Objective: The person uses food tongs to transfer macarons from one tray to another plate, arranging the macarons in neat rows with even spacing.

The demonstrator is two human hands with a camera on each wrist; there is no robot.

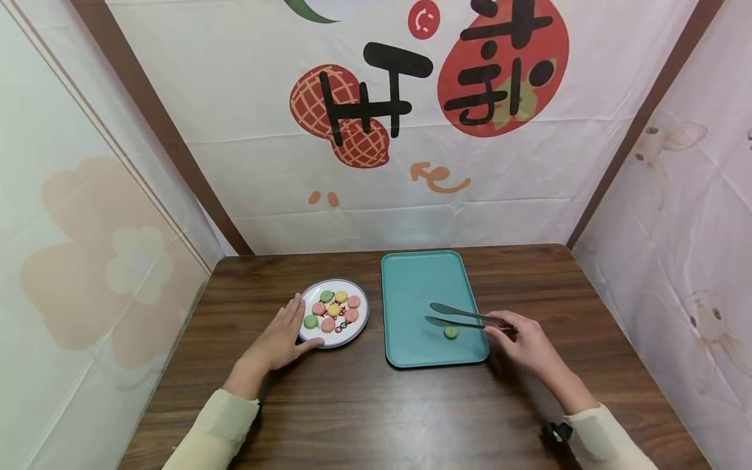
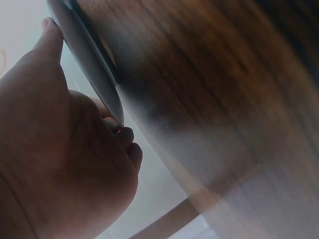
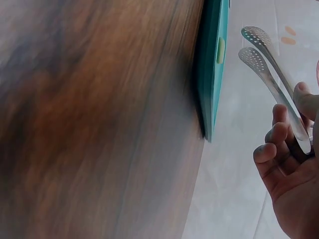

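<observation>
My left hand (image 1: 279, 338) holds the left rim of a round white plate (image 1: 356, 331), its fingers and thumb spread along the edge. Several pink, green and yellow macarons (image 1: 327, 324) lie on that plate. Metal tongs (image 1: 457, 323) are gripped by my right hand (image 1: 521, 341), between thumb and fingers. Their perforated tips (image 3: 254, 59) are spread apart with nothing between them, over a teal tray (image 1: 411, 287). A single green macaron (image 1: 450, 333) lies on the tray, just beside the lower arm of the tongs in the head view.
Plate and tray stand side by side on a dark wooden table (image 1: 364, 405), a narrow gap between them. Behind the table hangs a printed white cloth (image 1: 247, 163). Pale cloth walls (image 1: 658, 241) close off both sides.
</observation>
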